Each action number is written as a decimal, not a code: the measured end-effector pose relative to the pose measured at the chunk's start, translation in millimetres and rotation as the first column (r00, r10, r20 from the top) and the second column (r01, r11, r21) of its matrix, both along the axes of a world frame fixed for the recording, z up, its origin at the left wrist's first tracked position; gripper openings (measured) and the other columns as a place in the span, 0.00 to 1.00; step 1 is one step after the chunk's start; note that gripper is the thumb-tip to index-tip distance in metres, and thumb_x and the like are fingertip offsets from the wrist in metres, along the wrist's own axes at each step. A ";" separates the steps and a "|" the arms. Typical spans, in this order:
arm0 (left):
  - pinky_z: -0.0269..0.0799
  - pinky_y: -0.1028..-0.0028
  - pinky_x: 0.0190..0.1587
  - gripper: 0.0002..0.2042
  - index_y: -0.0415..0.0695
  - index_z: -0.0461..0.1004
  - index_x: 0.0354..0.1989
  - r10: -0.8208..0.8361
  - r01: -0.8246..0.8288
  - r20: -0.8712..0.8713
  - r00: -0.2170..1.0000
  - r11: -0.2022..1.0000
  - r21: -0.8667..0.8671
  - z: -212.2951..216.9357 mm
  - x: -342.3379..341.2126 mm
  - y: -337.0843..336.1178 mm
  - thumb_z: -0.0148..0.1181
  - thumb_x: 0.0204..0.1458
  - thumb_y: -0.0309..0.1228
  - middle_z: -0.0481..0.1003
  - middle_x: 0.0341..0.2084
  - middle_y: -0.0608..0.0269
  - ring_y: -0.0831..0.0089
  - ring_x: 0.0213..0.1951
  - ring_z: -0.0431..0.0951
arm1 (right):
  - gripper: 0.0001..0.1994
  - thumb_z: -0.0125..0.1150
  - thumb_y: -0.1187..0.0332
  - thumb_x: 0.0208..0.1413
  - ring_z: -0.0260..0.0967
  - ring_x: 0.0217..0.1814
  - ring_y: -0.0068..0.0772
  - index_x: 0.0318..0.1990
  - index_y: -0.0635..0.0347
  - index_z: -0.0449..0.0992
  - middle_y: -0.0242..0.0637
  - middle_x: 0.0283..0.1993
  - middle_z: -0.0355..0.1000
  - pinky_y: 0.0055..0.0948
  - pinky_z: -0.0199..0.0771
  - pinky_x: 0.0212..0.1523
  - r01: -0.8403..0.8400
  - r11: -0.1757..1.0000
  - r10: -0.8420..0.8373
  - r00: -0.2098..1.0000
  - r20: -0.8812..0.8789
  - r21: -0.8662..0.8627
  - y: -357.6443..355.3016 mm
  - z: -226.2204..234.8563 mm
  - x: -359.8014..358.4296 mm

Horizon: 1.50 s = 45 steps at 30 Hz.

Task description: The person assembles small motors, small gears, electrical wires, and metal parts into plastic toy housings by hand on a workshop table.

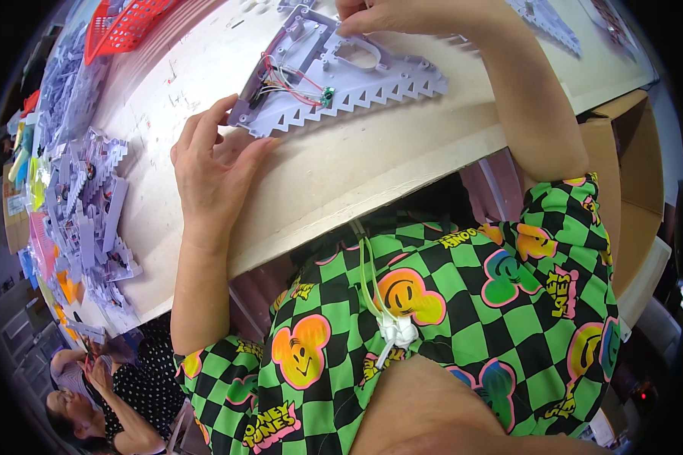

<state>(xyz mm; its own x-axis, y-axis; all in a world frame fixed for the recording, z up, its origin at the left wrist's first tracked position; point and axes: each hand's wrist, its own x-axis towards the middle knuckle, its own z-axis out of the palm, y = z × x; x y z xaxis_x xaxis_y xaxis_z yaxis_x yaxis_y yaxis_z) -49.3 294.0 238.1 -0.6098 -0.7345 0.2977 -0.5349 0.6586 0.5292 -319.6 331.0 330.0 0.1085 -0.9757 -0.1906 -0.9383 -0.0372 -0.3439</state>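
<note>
- Mid-assembly here, I'd say: the lilac plastic shell (341,76) with the sawtooth edge lies flat near the front edge of the tabletop (341,171), open side up, guts showing.
- My left hand (216,163) is spread wide, fingers loose, holding nothing. The thumb and fingertips rest against the shell's left end, right at the front edge, just bracing it.
- My right hand (402,15) is up at the shell's far side with the fingertips pinched narrow on its upper rim. Can't tell if there's a small part in that pinch, it's cut off by the top of the view.
- Inside the shell, red and white wires (292,82) run from the left end to a tiny green circuit board (328,95) that sits just by the teeth.
- My guess at the step: seating or fiddling with something on the frame around the oval opening. Next move probably needs the left hand to hold the shell steady while the right does the fine work, keeping off those loose wires.
- Other stuff: a heap of matching lilac pieces (91,205) along the left edge of the tabletop, well apart from my hands, and a red basket (125,26) at the far left corner.
- Nothing's really in my way, apart from the wires lying slack across the middle.
</note>
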 end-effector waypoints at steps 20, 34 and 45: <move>0.59 0.71 0.48 0.28 0.46 0.75 0.48 -0.023 0.022 -0.008 1.000 0.999 -0.041 1.0 4.5 2.5 0.74 0.34 0.37 0.74 0.35 0.66 0.71 0.33 0.69 | 0.10 0.58 0.69 0.49 0.74 0.34 0.45 0.33 0.67 0.79 0.51 0.31 0.75 0.35 0.72 0.40 -0.044 0.999 0.044 0.999 0.026 -0.001 -3.4 -3.9 0.8; 0.58 0.69 0.49 0.27 0.47 0.74 0.49 -0.033 0.033 0.001 0.999 0.997 -0.065 -5.8 5.9 0.7 0.73 0.36 0.38 0.75 0.36 0.65 0.70 0.42 0.74 | 0.20 0.60 0.56 0.56 0.64 0.23 0.42 0.20 0.62 0.71 0.37 0.19 0.66 0.35 0.64 0.24 -0.885 0.457 0.303 0.062 0.951 -0.088 52.1 -1.5 69.5; 0.59 0.70 0.49 0.27 0.49 0.75 0.49 -0.051 0.050 -0.021 0.998 0.998 -0.036 -5.8 -6.3 -1.4 0.73 0.36 0.38 0.75 0.35 0.68 0.72 0.35 0.71 | 0.16 0.63 0.60 0.54 0.65 0.24 0.38 0.23 0.63 0.73 0.37 0.21 0.67 0.32 0.64 0.23 -0.621 0.781 0.256 0.218 0.942 -0.069 66.4 9.7 66.5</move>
<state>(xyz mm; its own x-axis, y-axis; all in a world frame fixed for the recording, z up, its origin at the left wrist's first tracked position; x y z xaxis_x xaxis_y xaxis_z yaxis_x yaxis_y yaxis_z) -55.6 292.5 232.3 -0.6390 -0.6918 0.3363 -0.4892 0.7029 0.5164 -253.0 397.4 339.7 0.7730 -0.6253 0.1067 0.0779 -0.0734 -0.9943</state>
